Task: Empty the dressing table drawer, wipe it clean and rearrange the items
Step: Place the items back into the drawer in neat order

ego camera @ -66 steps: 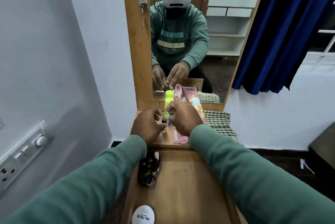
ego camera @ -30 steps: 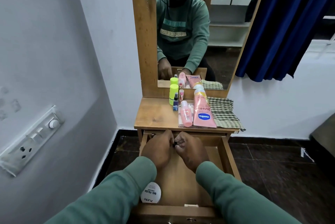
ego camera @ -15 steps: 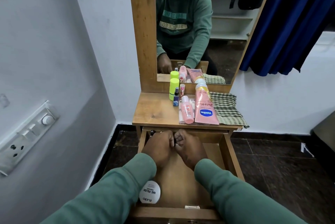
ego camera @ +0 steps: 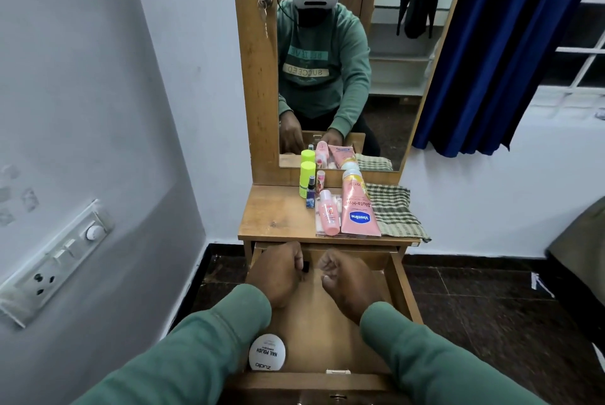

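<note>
The left hand (ego camera: 278, 273) hovers over the back of the open drawer (ego camera: 401, 283), its fingers curled round a small dark item (ego camera: 306, 266) of which only a sliver shows at the fingertips. The right hand (ego camera: 348, 280) is just beside it, a narrow gap between them, its fingers curled into a loose fist with nothing visible in it. Both are held above the drawer's bare wooden floor.

In the drawer's near left corner lies a round white tub (ego camera: 266, 352) marked "NAIL POLISH", partly under the left sleeve.

On the bench (ego camera: 271, 218) above stand a green bottle (ego camera: 307, 175) and a small blue bottle (ego camera: 311, 196). A pink bottle (ego camera: 328, 218) and a Vaseline tube (ego camera: 357, 208) lie side by side, touching. A checked cloth (ego camera: 393, 211) is spread to their right, by the mirror (ego camera: 386, 83).
</note>
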### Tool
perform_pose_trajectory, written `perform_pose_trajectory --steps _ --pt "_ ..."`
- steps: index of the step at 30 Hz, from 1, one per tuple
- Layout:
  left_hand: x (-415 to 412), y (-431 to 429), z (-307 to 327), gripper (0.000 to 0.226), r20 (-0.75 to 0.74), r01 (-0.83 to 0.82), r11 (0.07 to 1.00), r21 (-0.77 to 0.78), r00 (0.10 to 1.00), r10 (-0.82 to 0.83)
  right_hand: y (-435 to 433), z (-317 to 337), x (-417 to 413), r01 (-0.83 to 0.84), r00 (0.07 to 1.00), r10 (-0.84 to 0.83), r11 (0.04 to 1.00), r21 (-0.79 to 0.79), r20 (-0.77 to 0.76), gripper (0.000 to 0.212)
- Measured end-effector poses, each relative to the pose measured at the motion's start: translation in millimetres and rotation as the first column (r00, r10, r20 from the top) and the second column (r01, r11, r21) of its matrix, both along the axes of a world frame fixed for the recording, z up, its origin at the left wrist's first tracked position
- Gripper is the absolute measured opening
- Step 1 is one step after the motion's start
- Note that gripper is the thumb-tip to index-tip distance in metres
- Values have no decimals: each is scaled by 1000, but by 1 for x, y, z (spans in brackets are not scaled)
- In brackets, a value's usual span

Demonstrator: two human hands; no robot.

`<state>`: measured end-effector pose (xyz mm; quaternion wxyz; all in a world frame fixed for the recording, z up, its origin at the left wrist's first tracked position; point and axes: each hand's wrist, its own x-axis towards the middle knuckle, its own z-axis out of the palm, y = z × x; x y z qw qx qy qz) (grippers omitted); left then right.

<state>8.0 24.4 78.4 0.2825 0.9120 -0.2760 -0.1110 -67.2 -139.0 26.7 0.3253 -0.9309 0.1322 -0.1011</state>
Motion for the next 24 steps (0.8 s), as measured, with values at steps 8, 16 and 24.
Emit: perform_pose_trajectory --steps 8,16,24 --pt "15 -3 27 20 106 -47 974 -222 992 72 5 70 12 -23 979 26 1000 -19 200 13" --pt "67 -36 50 13 98 -144 905 -399 975 198 -31 117 93 103 949 -95 995 -11 302 24" --pt "96 -63 35 21 37 -181 903 -389 977 212 -29 100 137 55 973 5 966 -251 232 30"
